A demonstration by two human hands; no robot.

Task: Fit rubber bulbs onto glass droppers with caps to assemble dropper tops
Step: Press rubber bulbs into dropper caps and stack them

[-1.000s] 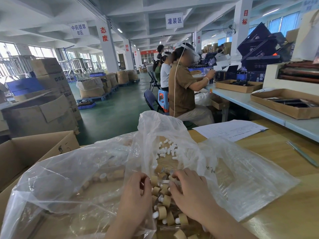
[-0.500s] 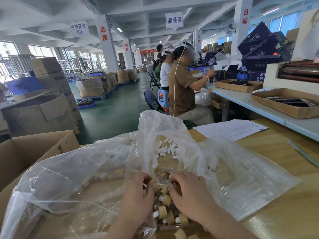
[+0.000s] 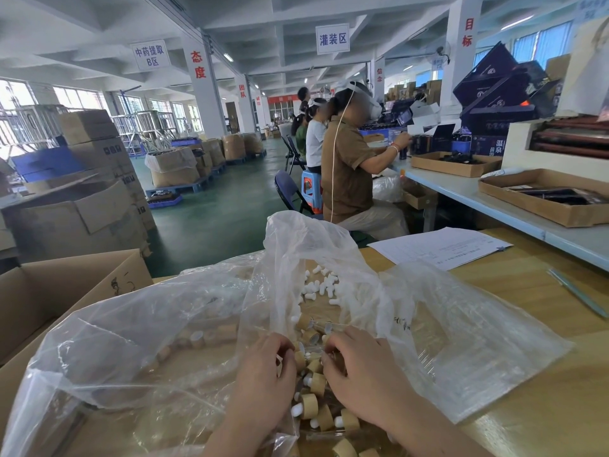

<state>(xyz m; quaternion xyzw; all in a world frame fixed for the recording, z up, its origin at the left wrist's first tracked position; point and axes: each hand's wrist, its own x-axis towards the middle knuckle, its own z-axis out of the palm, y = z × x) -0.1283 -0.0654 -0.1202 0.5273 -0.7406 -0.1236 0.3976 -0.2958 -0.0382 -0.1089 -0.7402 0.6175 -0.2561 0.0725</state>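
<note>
Many bulbs (image 3: 316, 288) and caps (image 3: 318, 384) lie in the plastic bag (image 3: 478, 341); left hand (image 3: 263, 377), right hand (image 3: 362, 380) grip: cannot tell.

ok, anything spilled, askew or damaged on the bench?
Nothing stands out. White rubber bulbs lie loose inside the open plastic bag and capped droppers are heaped nearer the camera: working stock, not a spill. No damage visible.

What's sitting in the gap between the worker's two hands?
In the head view, a small heap of tan caps fills the gap between the left hand and the right hand, some with white bulbs fitted.
</note>
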